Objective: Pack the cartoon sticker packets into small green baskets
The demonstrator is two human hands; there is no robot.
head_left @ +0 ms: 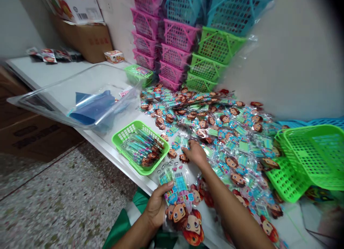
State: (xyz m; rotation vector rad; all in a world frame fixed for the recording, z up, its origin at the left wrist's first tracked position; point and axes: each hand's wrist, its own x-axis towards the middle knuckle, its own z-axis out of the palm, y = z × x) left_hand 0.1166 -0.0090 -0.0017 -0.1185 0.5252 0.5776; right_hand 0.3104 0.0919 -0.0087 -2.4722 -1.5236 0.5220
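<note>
My left hand (157, 205) holds a few clear packets (178, 202) printed with cartoon heads, its thumb on top of them, at the table's front edge. Up and to the right, my right hand (195, 152) has its fingers closed at a small clear packet (184, 140) lying on the table. A green basket (142, 172) filled with similar packets (145, 145) stands left of my right hand. From the back wall down the right side spreads a large loose pile of packets (231, 134).
Stacks of pink baskets (176, 37), green baskets (209, 66) and blue baskets (231, 12) stand at the back. Green baskets (317, 155) lie at the right. A clear plastic tub (48, 111) with blue material sits at the left, near a brown carton (80, 41).
</note>
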